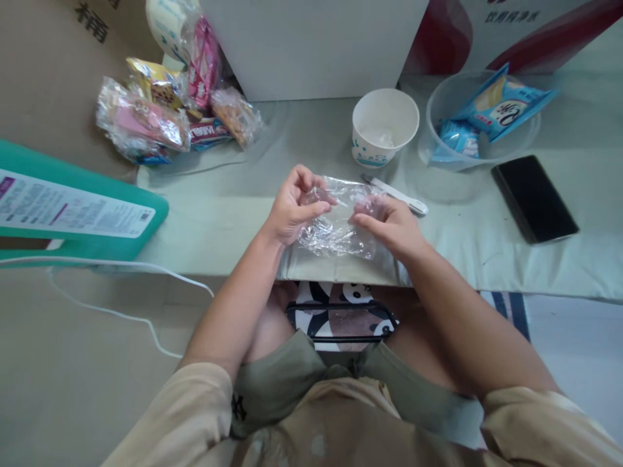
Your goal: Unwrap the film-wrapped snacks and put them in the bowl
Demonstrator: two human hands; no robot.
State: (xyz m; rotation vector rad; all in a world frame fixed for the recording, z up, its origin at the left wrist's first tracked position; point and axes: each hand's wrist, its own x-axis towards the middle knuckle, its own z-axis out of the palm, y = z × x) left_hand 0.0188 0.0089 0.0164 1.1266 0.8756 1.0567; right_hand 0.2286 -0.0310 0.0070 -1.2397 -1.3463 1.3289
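A crinkled clear plastic bag (pixel 339 224) is stretched between my two hands, just above the front part of the table. My left hand (pixel 300 206) pinches its left side between thumb and fingers. On the right side, my right hand (pixel 387 224) grips the film the same way, thumb pointing inward. Partly behind the bag and my right hand lies a white-handled utility knife (pixel 402 196). Beyond it stands a white paper cup (pixel 382 130) with blue print and some clear crumpled plastic inside.
A clear plastic bowl (pixel 487 155) holds blue snack packets (pixel 501 107). A black phone (pixel 535 198) lies at the right. Several wrapped snacks (pixel 146 120) are heaped at the back left, near a green container (pixel 121 237). Boxes (pixel 316 48) line the back; a white cable (pixel 146 266) hangs at left.
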